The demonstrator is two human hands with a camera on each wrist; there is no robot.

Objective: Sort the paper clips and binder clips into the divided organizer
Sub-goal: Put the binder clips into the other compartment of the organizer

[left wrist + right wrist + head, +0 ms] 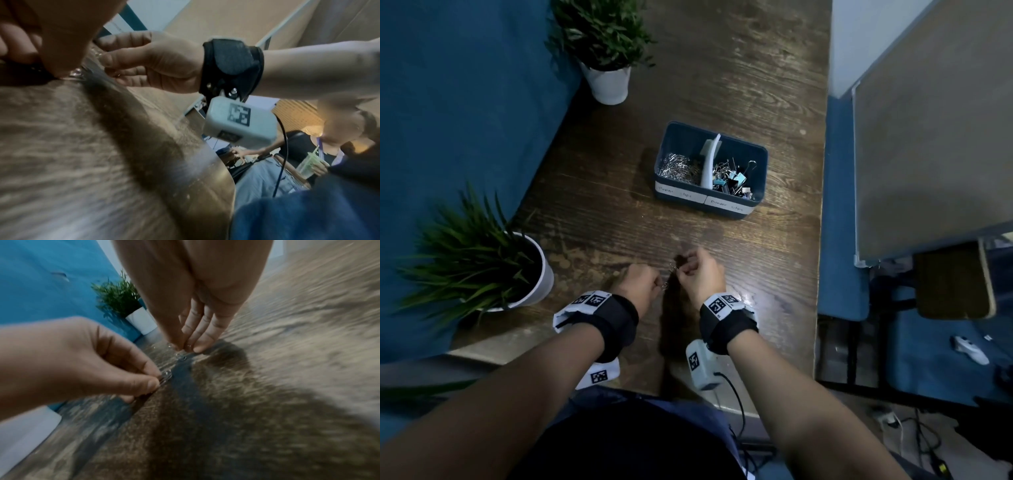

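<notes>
The blue divided organizer (758,161) stands mid-table, with silver paper clips (677,166) in its left compartment and binder clips (734,181) in its right one, a white divider (709,162) between them. Near the table's front edge my two hands work close together. My left hand (659,282) pinches a small bunch of paper clips (166,375) between thumb and forefinger. My right hand (679,269) points down at the tabletop, its fingertips (198,348) pinching a paper clip (674,266). Another loose clip (182,357) lies just below them.
Two potted plants in white pots stand along the left: one (607,84) at the back, one (527,274) near my left hand. A blue wall (465,102) bounds the left side. The table's right edge (822,240) drops to a blue chair and board.
</notes>
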